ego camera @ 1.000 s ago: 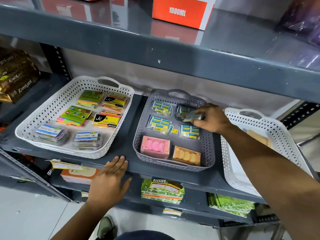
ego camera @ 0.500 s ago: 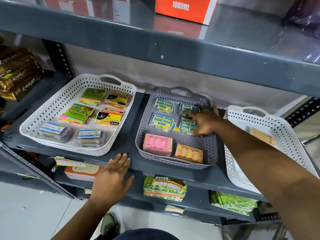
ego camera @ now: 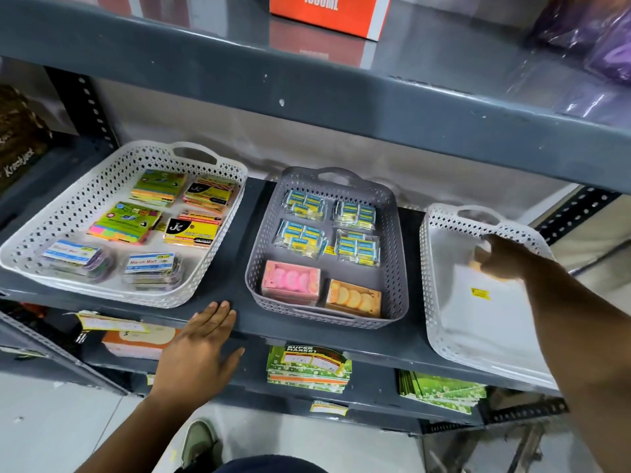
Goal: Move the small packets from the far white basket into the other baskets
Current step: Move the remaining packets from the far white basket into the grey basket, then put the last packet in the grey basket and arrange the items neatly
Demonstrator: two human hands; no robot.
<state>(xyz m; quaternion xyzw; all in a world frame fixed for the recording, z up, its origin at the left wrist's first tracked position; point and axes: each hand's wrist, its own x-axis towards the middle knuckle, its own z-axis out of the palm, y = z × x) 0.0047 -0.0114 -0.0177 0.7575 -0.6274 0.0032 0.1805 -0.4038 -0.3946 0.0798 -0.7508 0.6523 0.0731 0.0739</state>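
The far white basket (ego camera: 431,268) stands at the right end of the shelf. My right hand (ego camera: 496,256) is inside it near its far rim, fingers curled on a small orange packet (ego camera: 475,266) that is blurred and mostly hidden. The grey basket (ego camera: 254,268) in the middle holds several blue-and-yellow packets (ego camera: 356,213), a pink box (ego camera: 290,279) and an orange box (ego camera: 353,297). The left white basket (ego camera: 85,186) holds sticky-note pads and card packs. My left hand (ego camera: 201,346) lies flat on the shelf's front edge and holds nothing.
A grey shelf board (ego camera: 341,107) hangs low overhead with an orange carton (ego camera: 327,11) on it. A yellow sticker (ego camera: 479,293) lies on the far basket's floor. Green packs (ego camera: 309,368) sit on the shelf below. A shoe (ego camera: 201,442) shows on the floor.
My right hand has left the grey basket, where the blue-and-yellow packet now lies, and moved right into the far white basket onto the orange packet. The left hand stays on the shelf edge.
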